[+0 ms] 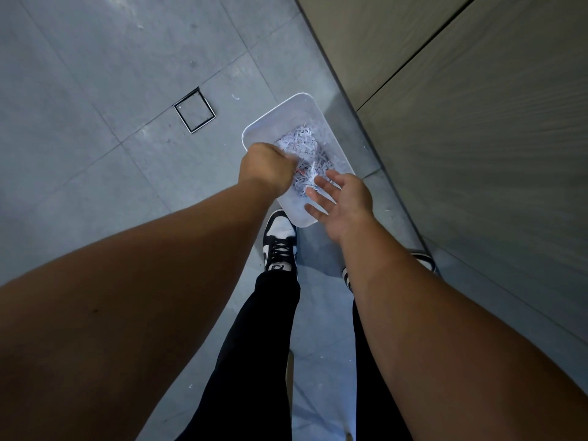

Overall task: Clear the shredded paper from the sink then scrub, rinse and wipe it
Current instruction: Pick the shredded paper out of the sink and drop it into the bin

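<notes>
A white rectangular bin [331, 148] stands on the floor by a cabinet, with a heap of shredded paper [302, 144] inside. My left hand [265, 168] hovers over the bin's left rim, its fingers curled downward. A few paper strips stick out from under them. My right hand [342, 203] is over the bin's near end, palm turned up and fingers spread, holding nothing. The sink is out of view.
Grey tiled floor with a square floor drain [194, 109] to the left of the bin. A beige cabinet front [477, 106] runs along the right. My black-and-white shoes [280, 240] stand just behind the bin. Small paper scraps [235, 97] lie on the tiles.
</notes>
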Motion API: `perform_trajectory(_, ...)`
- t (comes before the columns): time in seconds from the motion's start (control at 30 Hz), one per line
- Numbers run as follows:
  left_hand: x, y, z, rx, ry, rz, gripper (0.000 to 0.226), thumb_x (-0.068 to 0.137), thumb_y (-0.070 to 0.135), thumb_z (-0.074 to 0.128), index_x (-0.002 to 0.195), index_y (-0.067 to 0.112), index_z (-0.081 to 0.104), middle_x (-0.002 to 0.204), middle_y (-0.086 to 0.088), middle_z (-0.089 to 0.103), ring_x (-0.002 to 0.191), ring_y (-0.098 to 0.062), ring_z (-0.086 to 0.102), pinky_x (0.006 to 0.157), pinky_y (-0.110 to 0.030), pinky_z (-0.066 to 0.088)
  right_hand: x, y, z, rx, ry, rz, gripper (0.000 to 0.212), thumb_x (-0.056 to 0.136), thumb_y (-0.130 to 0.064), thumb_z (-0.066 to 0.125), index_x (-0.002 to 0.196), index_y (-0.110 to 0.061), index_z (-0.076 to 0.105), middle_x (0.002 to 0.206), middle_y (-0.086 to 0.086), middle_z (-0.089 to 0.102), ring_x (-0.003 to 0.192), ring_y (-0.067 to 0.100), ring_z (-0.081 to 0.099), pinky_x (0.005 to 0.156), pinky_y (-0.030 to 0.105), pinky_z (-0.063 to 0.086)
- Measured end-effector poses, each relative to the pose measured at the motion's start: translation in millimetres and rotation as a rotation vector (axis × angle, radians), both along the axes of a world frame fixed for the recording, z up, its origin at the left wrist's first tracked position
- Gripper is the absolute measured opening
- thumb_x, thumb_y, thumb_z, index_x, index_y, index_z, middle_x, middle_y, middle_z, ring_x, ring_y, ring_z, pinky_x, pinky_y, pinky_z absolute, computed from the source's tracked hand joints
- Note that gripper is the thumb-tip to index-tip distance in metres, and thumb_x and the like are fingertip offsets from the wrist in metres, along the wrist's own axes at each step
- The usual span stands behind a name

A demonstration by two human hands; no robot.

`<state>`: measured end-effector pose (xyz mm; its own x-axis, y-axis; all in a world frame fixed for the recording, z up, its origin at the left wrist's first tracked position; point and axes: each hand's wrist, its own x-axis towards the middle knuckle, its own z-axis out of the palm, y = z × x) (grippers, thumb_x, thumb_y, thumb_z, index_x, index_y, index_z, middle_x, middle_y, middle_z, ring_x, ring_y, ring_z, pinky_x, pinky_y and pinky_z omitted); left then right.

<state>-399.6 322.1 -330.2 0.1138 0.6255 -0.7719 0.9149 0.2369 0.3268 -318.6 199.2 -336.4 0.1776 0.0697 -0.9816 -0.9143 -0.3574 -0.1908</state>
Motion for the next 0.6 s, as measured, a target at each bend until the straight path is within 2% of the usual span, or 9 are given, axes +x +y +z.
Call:
perform_trajectory(0.03,0.2,-0.7,-0.1,-0.104,0.024,-0.074,0.039,0.090,0.020,0.073,0.128,0.018,0.069,0.118,-0.002,0.072,0.102,-0.024,0.070,0.084,-0.028,0.056,0.3,-0.4,0.1,0.002,-0.001,0.002,0.035,0.100,-0.027,0.045,0.129,-0.018,0.063,0.115,0.004,0.073,0.100,0.028,0.073,0.092,0.053,0.056)
perform_trajectory(0.07,-0.6,-1.9,0.1,-0.165,0.016,-0.099,0.055,0.091,0.015,0.071,0.144,0.018,0.056,0.131,-0.002,0.066,0.109,-0.026,0.068,0.089,-0.029,0.056,0.9,-0.6,0.6,0.002,-0.004,0.005,0.034,0.101,-0.027,0.045,0.129,-0.018,0.063,0.116,0.004,0.073,0.101,0.028,0.073,0.092,0.052,0.057)
perform_trajectory(0.1,-1.0,-2.4,2.3,-0.190,-0.014,-0.053,0.063,0.091,0.013,0.071,0.149,0.019,0.049,0.130,-0.003,0.064,0.110,-0.028,0.067,0.092,-0.034,0.057,1.4,-1.1,0.8,0.000,-0.008,0.007,0.034,0.100,-0.027,0.045,0.128,-0.018,0.063,0.116,0.004,0.073,0.102,0.028,0.073,0.090,0.052,0.058)
perform_trajectory(0.17,-1.9,-3.5,7.5,-0.138,-0.065,0.058,0.051,0.088,0.025,0.076,0.136,0.020,0.060,0.114,-0.008,0.070,0.104,-0.029,0.069,0.091,-0.040,0.059,2.1,-2.4,1.6,-0.006,-0.014,0.005,0.033,0.100,-0.027,0.046,0.126,-0.018,0.064,0.114,0.004,0.074,0.102,0.029,0.073,0.088,0.051,0.059)
perform_trajectory(0.23,-2.9,-3.2,10.5,-0.050,-0.055,0.076,0.026,0.087,0.034,0.077,0.099,0.012,0.075,0.092,-0.010,0.073,0.089,-0.029,0.070,0.084,-0.038,0.060,1.6,-3.4,3.3,-0.005,-0.013,-0.001,0.031,0.099,-0.026,0.049,0.124,-0.018,0.065,0.113,0.004,0.074,0.101,0.029,0.073,0.087,0.050,0.060)
perform_trajectory(0.3,-4.7,-2.7,12.5,-0.055,-0.069,0.140,0.025,0.088,0.029,0.073,0.080,0.005,0.072,0.086,-0.015,0.072,0.076,-0.027,0.066,0.080,-0.041,0.060,0.5,-4.8,3.7,-0.001,-0.008,-0.005,0.028,0.097,-0.026,0.053,0.119,-0.017,0.067,0.111,0.004,0.075,0.099,0.028,0.074,0.086,0.049,0.060)
perform_trajectory(0.37,-4.6,-1.7,17.2,-0.201,-0.133,0.257,0.019,0.091,0.020,0.064,0.075,0.009,0.067,0.084,-0.013,0.069,0.076,-0.024,0.061,0.075,-0.039,0.060,-0.5,-4.8,4.1,0.010,-0.001,-0.009,0.023,0.095,-0.027,0.059,0.113,-0.016,0.070,0.109,0.004,0.075,0.098,0.027,0.074,0.085,0.048,0.060)
perform_trajectory(0.43,-5.7,-2.4,20.6,-0.352,-0.196,0.406,0.022,0.094,0.021,0.056,0.075,0.015,0.066,0.077,-0.002,0.066,0.077,-0.021,0.060,0.067,-0.032,0.055,-1.8,-5.1,3.4,0.028,0.006,0.010,0.017,0.093,-0.028,0.063,0.102,-0.016,0.073,0.106,0.002,0.076,0.097,0.025,0.075,0.085,0.046,0.061)
perform_trajectory(0.6,-11.0,-5.6,22.2,-0.502,-0.268,0.556,0.037,0.102,0.031,0.043,0.074,0.018,0.065,0.076,0.000,0.068,0.069,-0.017,0.062,0.071,-0.029,0.053,-6.4,-8.5,0.8,0.063,-0.004,0.018,0.023,0.091,-0.033,0.068,0.079,-0.013,0.068,0.087,0.001,0.072,0.093,0.018,0.076,0.083,0.041,0.062)
